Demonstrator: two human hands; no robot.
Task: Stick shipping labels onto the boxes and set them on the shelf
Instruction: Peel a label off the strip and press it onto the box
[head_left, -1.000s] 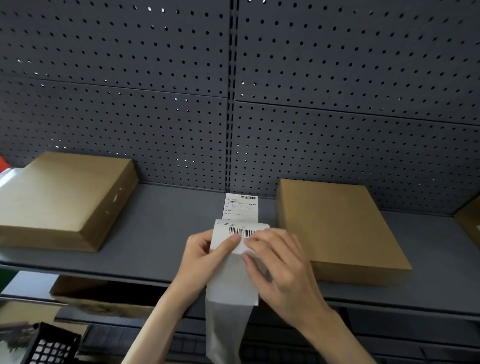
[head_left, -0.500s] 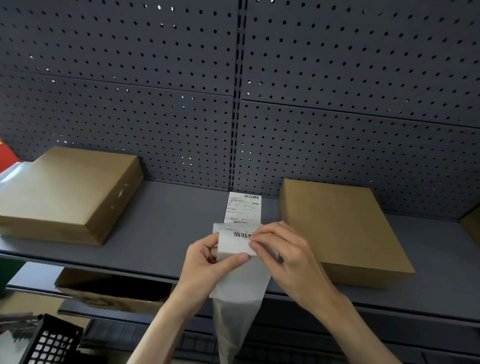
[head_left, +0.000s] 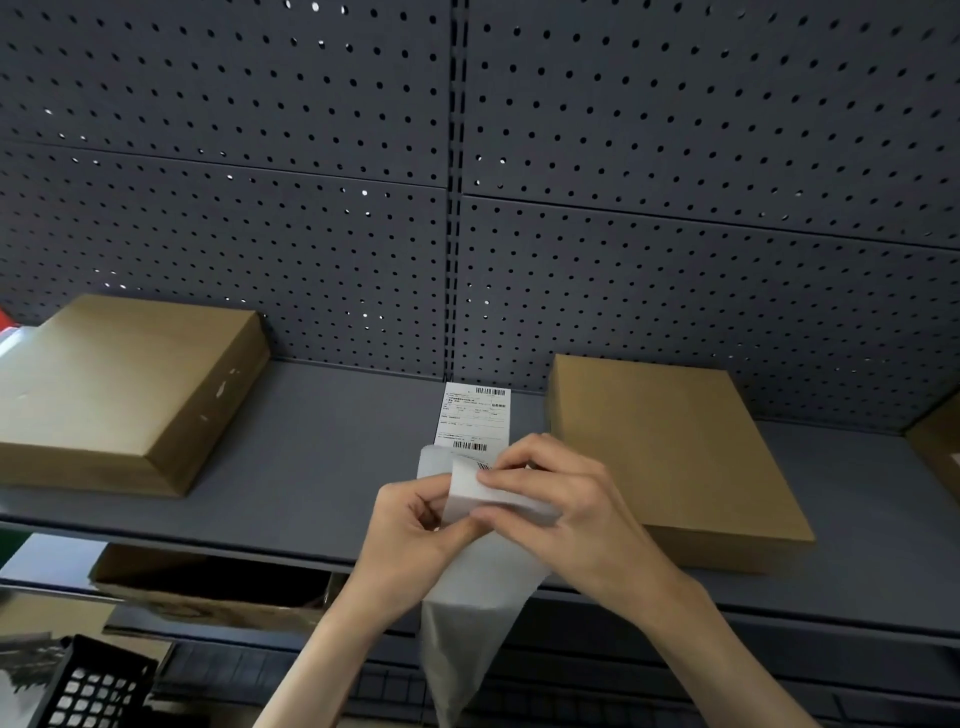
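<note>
A strip of white shipping labels runs from the grey shelf into my hands, its translucent backing paper hanging down below them. My left hand pinches the backing. My right hand pinches the top edge of one label, curled away from the backing. Two flat brown cardboard boxes lie on the shelf: one to the left, one just right of my hands.
Dark perforated panels back the shelf. A third brown box shows at the right edge. Under the shelf sit an open cardboard box and a black mesh basket at lower left.
My right hand has peeled the label's top edge further down and off the backing, so more of the printed label behind on the shelf now shows. Both hands stayed in place.
</note>
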